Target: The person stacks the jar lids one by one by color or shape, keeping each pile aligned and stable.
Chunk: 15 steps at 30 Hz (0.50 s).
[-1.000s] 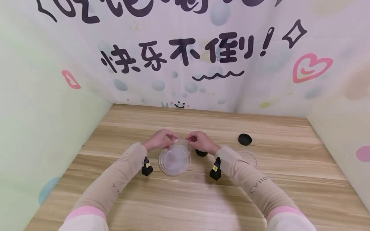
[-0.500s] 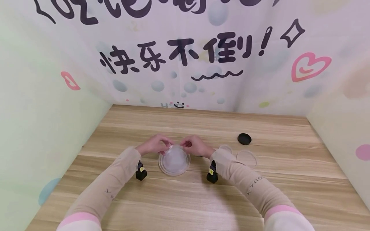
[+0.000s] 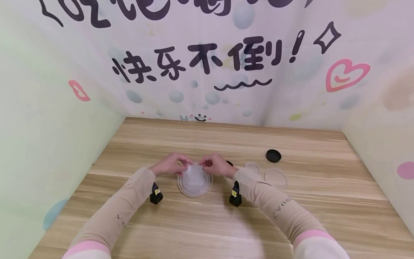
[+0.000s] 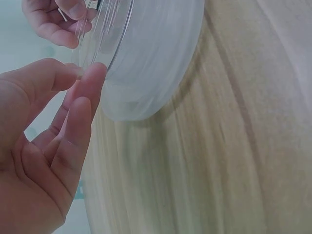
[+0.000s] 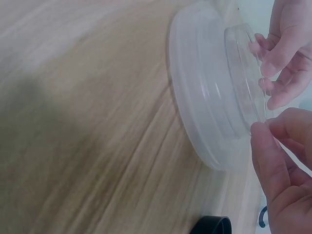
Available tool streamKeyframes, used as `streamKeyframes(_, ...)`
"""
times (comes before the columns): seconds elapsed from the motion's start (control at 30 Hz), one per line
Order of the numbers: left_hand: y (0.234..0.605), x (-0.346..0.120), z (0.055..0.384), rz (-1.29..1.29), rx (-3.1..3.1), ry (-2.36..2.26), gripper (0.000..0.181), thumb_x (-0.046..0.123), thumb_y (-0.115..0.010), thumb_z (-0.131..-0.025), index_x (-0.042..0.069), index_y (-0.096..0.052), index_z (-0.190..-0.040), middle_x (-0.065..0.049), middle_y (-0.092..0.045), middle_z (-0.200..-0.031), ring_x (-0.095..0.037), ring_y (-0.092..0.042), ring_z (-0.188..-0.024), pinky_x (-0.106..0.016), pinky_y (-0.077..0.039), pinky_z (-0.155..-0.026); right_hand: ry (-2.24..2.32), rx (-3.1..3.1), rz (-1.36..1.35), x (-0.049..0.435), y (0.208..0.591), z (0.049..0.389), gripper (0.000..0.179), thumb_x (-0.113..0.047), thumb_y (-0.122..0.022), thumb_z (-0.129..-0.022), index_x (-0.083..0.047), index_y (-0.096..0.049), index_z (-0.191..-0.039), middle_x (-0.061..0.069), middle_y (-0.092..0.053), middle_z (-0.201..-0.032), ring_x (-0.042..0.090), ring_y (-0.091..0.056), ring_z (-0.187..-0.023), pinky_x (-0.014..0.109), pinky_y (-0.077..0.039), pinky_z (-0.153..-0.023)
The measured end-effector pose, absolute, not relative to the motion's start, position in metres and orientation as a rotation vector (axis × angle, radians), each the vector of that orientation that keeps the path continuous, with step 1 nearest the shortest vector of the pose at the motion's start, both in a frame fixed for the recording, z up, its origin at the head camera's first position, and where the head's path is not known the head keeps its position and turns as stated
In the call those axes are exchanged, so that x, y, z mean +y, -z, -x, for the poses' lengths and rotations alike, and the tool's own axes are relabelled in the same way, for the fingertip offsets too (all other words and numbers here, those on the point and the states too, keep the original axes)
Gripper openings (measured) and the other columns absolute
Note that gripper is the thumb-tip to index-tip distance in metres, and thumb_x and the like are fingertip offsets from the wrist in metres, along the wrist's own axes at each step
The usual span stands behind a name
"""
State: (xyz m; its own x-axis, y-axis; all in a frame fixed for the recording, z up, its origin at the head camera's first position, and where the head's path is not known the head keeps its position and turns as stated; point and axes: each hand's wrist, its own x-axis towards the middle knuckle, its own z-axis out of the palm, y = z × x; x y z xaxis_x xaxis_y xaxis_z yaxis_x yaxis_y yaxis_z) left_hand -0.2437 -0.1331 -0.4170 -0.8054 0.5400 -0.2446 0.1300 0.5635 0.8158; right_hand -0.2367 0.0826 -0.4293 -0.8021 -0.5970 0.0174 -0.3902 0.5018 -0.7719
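Observation:
A clear round plastic lid is pinched at its rim by both hands, over a stack of round translucent lids or dishes on the table. My left hand holds the rim's left side between thumb and fingertips. On the other side my right hand pinches it with thumb and forefinger. In the right wrist view, the clear lid sits very close to the top of the stack; whether it touches cannot be told. From the left wrist view, the stack's frosted wall shows below the fingers.
A black round cap lies at the back right. Another black cap is close to my right hand, which partly hides it in the head view. Two clear discs, a smaller one and a larger one, lie near the right forearm.
Both hands have shifted left and slightly nearer, bringing the clear lid from behind the stack to over it. The smaller clear disc has come into view beside the right wrist.

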Motion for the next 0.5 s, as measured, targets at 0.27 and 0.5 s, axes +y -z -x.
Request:
streamKeyframes(0.27,0.4198,-0.1321,0.2417,-0.51,2.334,-1.176,0.028,-0.004,-0.059,-0.079,0.003,-0.063,-0.105,-0.011,-0.057,-0.089,-0.018,-0.058,-0.06,-0.03,-0.053,-0.056,1.186,2.492,0.846,0.0825,0.431,0.2367,0.017,0.003,-0.059,-0.079,0.002,-0.064,-0.095,0.006,-0.06,-0.082,0.013,-0.053,-0.074,0.02,-0.048,-0.067)
streamKeyframes(0.5,0.4214,-0.1317,0.2397,-0.555,2.337,-1.166,0.028,-0.005,-0.057,-0.079,0.0,-0.061,-0.107,-0.011,-0.058,-0.089,-0.017,-0.058,-0.058,-0.029,-0.052,-0.055,1.183,2.488,0.864,0.0838,0.4329,0.2363,0.016,0.003,-0.058,-0.079,0.002,-0.064,-0.094,0.005,-0.06,-0.082,0.012,-0.052,-0.075,0.02,-0.047,-0.067)
